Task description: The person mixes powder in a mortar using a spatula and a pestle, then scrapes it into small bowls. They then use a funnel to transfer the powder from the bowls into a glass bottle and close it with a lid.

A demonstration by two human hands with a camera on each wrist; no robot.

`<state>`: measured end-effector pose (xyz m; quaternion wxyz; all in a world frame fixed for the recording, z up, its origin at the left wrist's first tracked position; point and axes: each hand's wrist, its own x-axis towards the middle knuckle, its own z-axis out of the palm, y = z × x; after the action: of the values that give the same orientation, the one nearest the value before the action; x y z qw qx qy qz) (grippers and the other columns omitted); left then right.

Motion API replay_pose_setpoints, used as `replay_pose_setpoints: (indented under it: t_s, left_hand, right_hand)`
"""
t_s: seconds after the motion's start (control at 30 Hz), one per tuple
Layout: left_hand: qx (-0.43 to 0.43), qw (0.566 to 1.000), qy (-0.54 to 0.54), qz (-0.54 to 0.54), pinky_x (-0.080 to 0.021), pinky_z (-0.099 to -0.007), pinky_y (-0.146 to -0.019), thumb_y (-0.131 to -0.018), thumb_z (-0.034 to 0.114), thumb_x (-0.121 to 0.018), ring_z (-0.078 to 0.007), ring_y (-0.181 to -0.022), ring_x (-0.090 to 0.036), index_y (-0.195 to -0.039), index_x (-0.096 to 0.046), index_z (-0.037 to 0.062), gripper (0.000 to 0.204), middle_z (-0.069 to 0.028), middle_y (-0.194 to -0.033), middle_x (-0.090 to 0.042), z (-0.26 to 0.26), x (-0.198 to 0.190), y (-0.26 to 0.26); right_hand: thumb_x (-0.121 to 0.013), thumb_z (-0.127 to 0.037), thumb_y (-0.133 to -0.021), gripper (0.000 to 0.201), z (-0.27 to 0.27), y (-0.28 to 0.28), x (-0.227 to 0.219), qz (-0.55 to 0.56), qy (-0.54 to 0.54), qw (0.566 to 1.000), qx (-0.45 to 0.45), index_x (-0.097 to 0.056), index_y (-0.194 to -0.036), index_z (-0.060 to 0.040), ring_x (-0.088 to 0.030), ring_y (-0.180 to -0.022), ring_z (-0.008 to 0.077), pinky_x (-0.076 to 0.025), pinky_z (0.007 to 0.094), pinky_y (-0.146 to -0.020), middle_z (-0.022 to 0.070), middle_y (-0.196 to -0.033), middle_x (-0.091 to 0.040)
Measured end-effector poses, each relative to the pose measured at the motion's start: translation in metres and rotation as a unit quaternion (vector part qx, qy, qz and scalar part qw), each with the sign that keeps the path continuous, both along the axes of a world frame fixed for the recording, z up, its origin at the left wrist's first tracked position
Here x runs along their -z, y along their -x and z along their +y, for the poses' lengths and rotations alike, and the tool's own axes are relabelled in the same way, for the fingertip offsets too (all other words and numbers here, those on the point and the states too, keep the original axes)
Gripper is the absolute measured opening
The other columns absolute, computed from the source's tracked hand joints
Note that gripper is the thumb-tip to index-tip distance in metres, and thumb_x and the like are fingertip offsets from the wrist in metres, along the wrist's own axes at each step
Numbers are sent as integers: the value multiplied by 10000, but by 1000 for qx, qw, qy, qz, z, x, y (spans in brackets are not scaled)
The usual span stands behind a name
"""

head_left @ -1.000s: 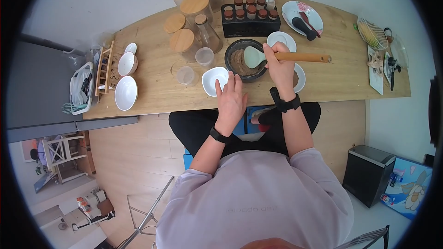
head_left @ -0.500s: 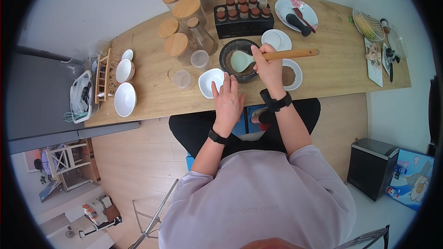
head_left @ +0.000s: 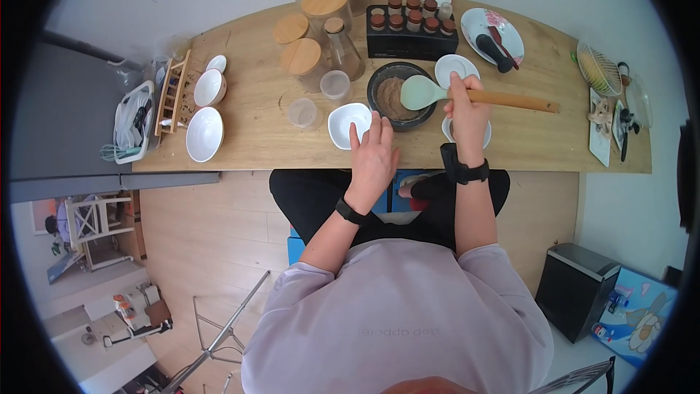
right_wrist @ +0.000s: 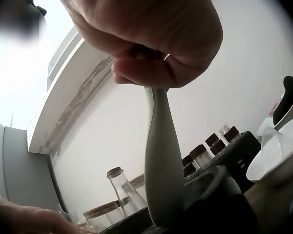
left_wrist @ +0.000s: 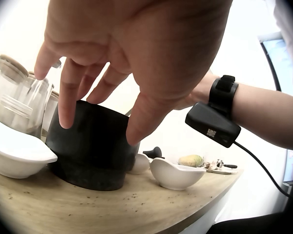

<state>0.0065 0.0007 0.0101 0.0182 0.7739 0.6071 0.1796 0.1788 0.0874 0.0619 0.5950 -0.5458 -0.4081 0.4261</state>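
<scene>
My right hand [head_left: 469,113] grips the wooden handle of a spoon [head_left: 423,93] with a pale green head. The spoon's head lies over the right side of a black mortar [head_left: 408,123], which holds brown powder [head_left: 391,96]. In the right wrist view curled fingers wrap the top of the green part, and its lower end overlaps the mortar's rim. My left hand [head_left: 373,160] has its fingers spread and reaches between the mortar and a white square bowl [head_left: 350,114]. In the left wrist view its fingertips hang in front of the mortar's dark wall [left_wrist: 93,151].
Two clear plastic cups [head_left: 304,113] stand left of the white bowl, with wooden-lidded jars [head_left: 326,1] behind. A black rack of spice bottles [head_left: 412,44] is beyond the mortar. A second white bowl [head_left: 487,136] sits under my right forearm. A flowered plate [head_left: 510,29] bears a black pestle [head_left: 493,51].
The spoon's head has gone from the mortar's middle toward its right side, uncovering more powder, and my right hand has moved right with it. The left hand stays by the mortar. The head view has shifted.
</scene>
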Motion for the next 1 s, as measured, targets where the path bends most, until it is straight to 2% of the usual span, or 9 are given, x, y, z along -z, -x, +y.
replay_pose_setpoints:
  t_s: [0.1, 0.2, 0.3, 0.37, 0.47, 0.6, 0.7, 0.9, 1.0]
  left_hand:
    - [-1, 1000, 13, -11, -303, -589, -1122, -813, 196, -739, -323, -1352, -451, -1347, -491, -49, 638, -247, -1367, -512, 1, 0, -1]
    - [-3, 1000, 16, -6, -299, -582, -1128, -810, 204, -741, -313, -1298, -505, -1354, -486, -47, 651, -244, -1380, -503, 0, -2, 0]
    - [-4, 1000, 2, -14, -270, -563, -1147, -795, 180, -730, -275, -1080, -616, -1361, -473, -36, 659, -240, -1397, -478, 0, -2, 1]
    - [-6, 1000, -1, -12, -272, -565, -1146, -792, 179, -731, -271, -1070, -617, -1362, -474, -35, 661, -236, -1395, -480, 0, 1, 1]
    - [-5, 1000, 2, -14, -274, -567, -1145, -787, 178, -732, -269, -1067, -616, -1360, -477, -35, 662, -233, -1393, -481, 1, 0, 0]
    - [-4, 1000, 1, -22, -279, -567, -1143, -785, 179, -734, -271, -1073, -612, -1356, -481, -34, 660, -232, -1394, -480, 0, 0, 1]
    - [-8, 1000, 19, -14, -296, -570, -1135, -801, 208, -746, -304, -1219, -559, -1364, -482, -33, 667, -231, -1398, -489, 1, -2, 0]
    - [-4, 1000, 20, -22, -300, -584, -1128, -805, 202, -743, -313, -1317, -484, -1355, -484, -38, 653, -227, -1384, -499, 0, 0, 1]
    - [-4, 1000, 5, -13, -268, -561, -1145, -793, 187, -740, -274, -1112, -603, -1359, -472, -35, 664, -237, -1406, -471, 1, 2, 0]
  right_hand:
    - [-669, -245, -963, 346, 2, 1, 4, -26, -1, 1000, -5, -505, -693, -103, -475, -473, 30, -335, 196, -416, -40, -614, -509]
    - [-670, -246, -962, 347, 6, 4, 12, -46, -8, 999, -8, -505, -693, -101, -474, -474, 28, -336, 196, -420, -39, -604, -502]
    - [-666, -243, -963, 349, 3, 10, 3, -59, -23, 998, 7, -501, -692, -97, -477, -472, 29, -342, 197, -421, -39, -594, -496]
    - [-664, -242, -964, 350, -1, 14, -6, -55, -21, 998, 7, -498, -692, -96, -478, -471, 29, -345, 199, -420, -40, -590, -494]
    - [-663, -239, -964, 348, 8, 17, 13, -64, -28, 997, -30, -499, -694, -94, -474, -465, 30, -346, 204, -417, -38, -591, -497]
    - [-651, -197, -970, 394, 5, 12, 1, -43, -13, 999, 2, -446, -656, -78, -489, -453, 49, -356, 217, -407, -28, -575, -462]
    - [-652, -192, -968, 396, 1, 12, -3, -52, -26, 998, 2, -444, -653, -72, -485, -452, 56, -362, 222, -416, -28, -571, -457]
    - [-665, -166, -955, 396, 6, 7, 1, -52, -14, 999, 10, -440, -648, -55, -475, -455, 66, -372, 235, -428, -17, -580, -444]
    - [-669, -150, -947, 399, 2, 6, -3, -85, -50, 995, 11, -430, -647, -39, -473, -464, 71, -369, 239, -425, -4, -613, -443]
